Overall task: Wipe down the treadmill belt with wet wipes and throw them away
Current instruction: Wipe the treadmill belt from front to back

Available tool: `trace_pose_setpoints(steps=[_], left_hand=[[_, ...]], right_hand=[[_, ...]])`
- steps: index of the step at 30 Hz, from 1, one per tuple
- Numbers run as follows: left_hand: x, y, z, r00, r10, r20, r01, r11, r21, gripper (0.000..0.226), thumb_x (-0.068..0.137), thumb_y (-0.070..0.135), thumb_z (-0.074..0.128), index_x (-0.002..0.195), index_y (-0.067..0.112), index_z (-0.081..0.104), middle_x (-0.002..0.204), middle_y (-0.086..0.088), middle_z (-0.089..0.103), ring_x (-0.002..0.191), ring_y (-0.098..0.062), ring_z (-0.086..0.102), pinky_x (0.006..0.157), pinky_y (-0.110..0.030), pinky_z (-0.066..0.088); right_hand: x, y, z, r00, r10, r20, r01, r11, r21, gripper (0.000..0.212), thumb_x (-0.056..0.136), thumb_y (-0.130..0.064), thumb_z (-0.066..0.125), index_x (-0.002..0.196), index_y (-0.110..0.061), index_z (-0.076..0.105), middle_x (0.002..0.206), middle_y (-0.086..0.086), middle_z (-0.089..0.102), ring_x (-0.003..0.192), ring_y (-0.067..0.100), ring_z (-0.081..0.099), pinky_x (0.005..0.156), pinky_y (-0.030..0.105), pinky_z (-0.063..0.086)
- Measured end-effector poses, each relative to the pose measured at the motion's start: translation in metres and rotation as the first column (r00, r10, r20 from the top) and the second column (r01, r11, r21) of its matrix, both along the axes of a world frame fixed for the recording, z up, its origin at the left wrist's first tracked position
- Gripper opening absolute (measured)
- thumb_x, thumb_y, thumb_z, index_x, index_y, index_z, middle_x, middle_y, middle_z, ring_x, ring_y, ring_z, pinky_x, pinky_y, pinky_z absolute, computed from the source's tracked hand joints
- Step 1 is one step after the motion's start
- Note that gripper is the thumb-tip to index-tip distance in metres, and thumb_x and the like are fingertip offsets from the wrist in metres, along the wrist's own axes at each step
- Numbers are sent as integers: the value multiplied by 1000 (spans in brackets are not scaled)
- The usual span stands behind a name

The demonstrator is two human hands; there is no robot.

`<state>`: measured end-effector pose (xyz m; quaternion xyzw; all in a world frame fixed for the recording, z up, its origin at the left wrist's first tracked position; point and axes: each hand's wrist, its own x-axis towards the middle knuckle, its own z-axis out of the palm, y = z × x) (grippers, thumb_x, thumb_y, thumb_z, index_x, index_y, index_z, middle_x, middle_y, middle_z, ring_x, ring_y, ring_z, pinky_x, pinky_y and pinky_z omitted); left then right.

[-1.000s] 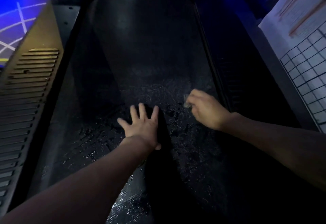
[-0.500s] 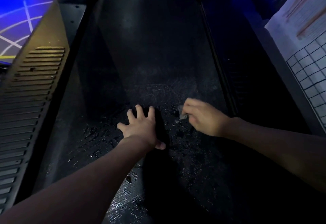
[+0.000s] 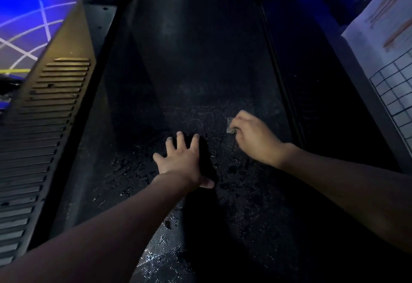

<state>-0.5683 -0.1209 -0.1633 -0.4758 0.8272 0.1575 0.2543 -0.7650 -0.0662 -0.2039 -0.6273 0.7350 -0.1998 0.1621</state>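
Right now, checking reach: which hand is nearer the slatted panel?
Left. The left hand rests on the belt, right of the slatted panel; the right hand, pinching the wipe, is farther right.

most of the wipe (image 3: 229, 125) is hidden inside the right hand (image 3: 256, 140), only a small pale corner showing. the belt (image 3: 200, 70) fades into darkness at its far end. the paper (image 3: 388, 55) is cut off by the right edge, its print too blurred to read.
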Motion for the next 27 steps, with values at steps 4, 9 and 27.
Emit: trace_pose_setpoints(steps=[4, 9, 27], left_hand=[[13, -16, 4, 996, -93, -4, 94, 995, 16, 131, 60, 49, 87, 153, 40, -4, 162, 0, -5, 147, -29, 3, 105, -60, 30], [36, -26, 1, 991, -119, -55, 115, 991, -63, 127, 62, 43, 87, 155, 24, 3, 161, 2, 2, 144, -27, 11, 110, -52, 29], [44, -21, -4, 990, 137, -30, -138, 989, -48, 124, 65, 55, 82, 154, 16, 4, 162, -15, -3, 148, -37, 0, 107, -63, 27]], right_hand=[[36, 17, 9, 945, 326, 8, -326, 945, 36, 22, 92, -2, 49, 102, -10, 67, 104, -1, 51, 86, 5, 45, 76, 16, 44], [9, -12, 2, 999, 21, 41, -20, 999, -33, 25, 94, 3, 50, 103, -6, 71, 101, 3, 53, 84, 16, 54, 75, 33, 53], [50, -8, 9, 936, 352, 22, -352, 936, -10, 25, 93, 0, 52, 110, -8, 69, 105, 1, 53, 87, 7, 46, 74, 19, 43]])
